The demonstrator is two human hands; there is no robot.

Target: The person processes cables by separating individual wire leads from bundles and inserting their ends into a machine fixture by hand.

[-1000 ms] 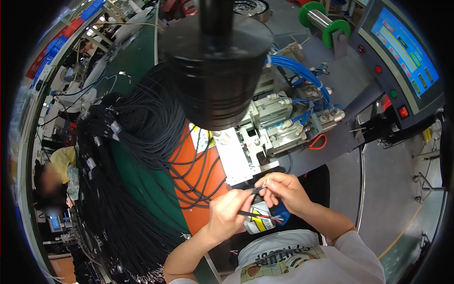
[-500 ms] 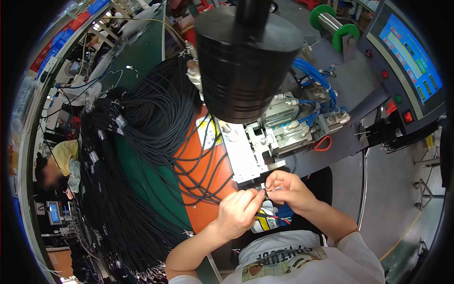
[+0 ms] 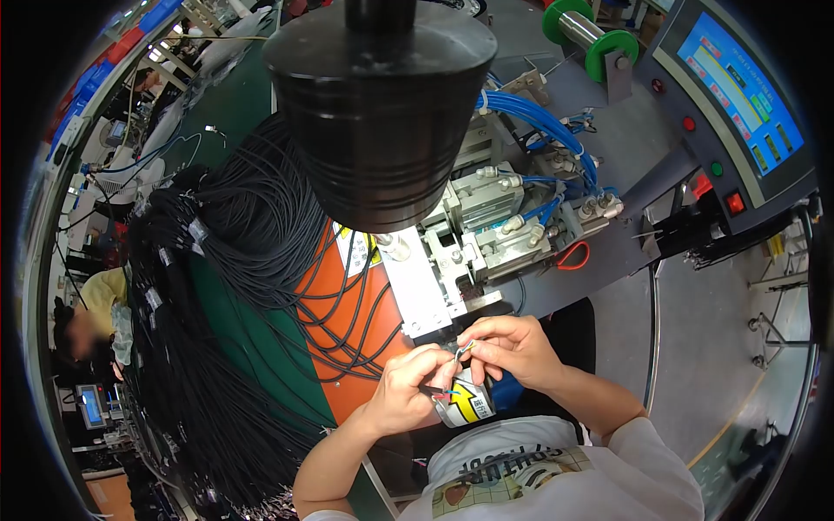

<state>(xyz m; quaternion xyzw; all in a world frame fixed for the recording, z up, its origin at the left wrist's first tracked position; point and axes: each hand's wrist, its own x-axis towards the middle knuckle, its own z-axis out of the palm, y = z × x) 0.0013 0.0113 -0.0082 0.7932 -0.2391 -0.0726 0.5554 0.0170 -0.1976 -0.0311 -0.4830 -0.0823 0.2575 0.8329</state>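
My left hand [image 3: 408, 386] is closed around a black cable [image 3: 427, 390]; red and blue wire ends [image 3: 452, 393] stick out below its fingers. Thin coloured wires [image 3: 465, 349], some white and yellow, span the gap between both hands. My right hand [image 3: 514, 352] pinches these wires between thumb and fingertips. Both hands are just in front of the metal fixture [image 3: 434, 317] of a bench machine. Beneath them is a white part with a yellow arrow label [image 3: 469, 401]. The exact wire tips are too small to make out.
A large black cylinder [image 3: 373, 130] hangs over the machine. Bundles of black cables [image 3: 252, 226] cover the bench at left. Blue air hoses [image 3: 539, 117], red-handled scissors [image 3: 573, 256], a green wire spool [image 3: 591, 35] and a control screen [image 3: 738, 95] are at right. Another person [image 3: 100, 304] sits far left.
The camera view has shifted, moving the scene left. My hands have drawn slightly apart, and the coloured wires now show between them. The red and blue wire ends have moved left with my left hand.
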